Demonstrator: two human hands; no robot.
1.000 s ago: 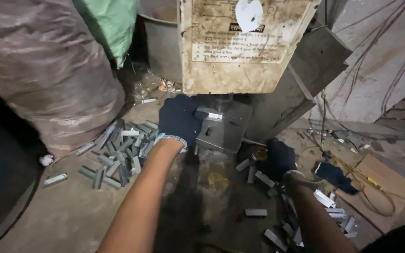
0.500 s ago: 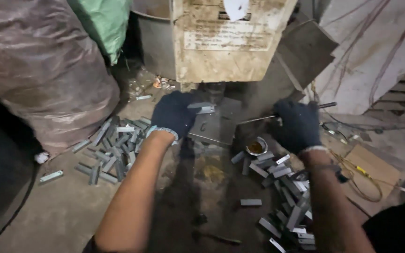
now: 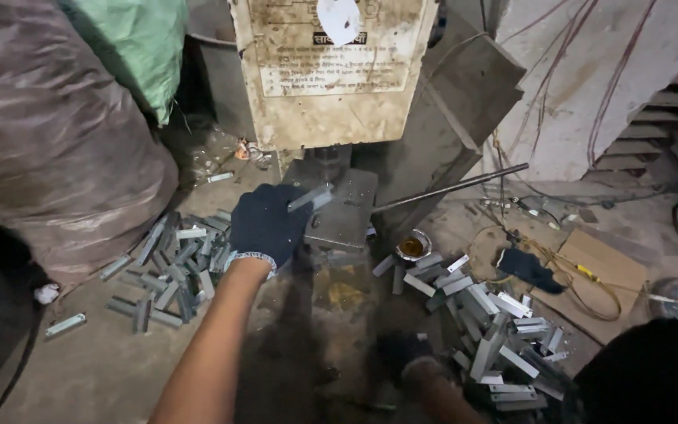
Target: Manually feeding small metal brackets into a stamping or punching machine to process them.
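Observation:
My left hand [image 3: 264, 224], in a dark knit glove, holds a short flat metal strip [image 3: 312, 198] at the edge of the grey steel bed [image 3: 347, 212] of a press machine [image 3: 331, 71]. My right hand [image 3: 403, 351], also gloved, is low near the bottom of the view, beside a pile of metal strips [image 3: 496, 330] on the right. Whether its fingers hold a strip is hidden in shadow. A second heap of metal strips [image 3: 168, 263] lies on the floor left of my left hand.
A long metal lever rod [image 3: 453, 187] juts right from the machine. A small tin of oil [image 3: 413, 247] sits below it. A large brown sack [image 3: 49, 133] and green sack [image 3: 135, 47] stand left. Cardboard [image 3: 594, 271], a dark glove [image 3: 529, 268] and wires lie right.
My right hand let go of the lever rod and dropped down to the pile of strips on the right. My left hand stayed at the press bed with a strip.

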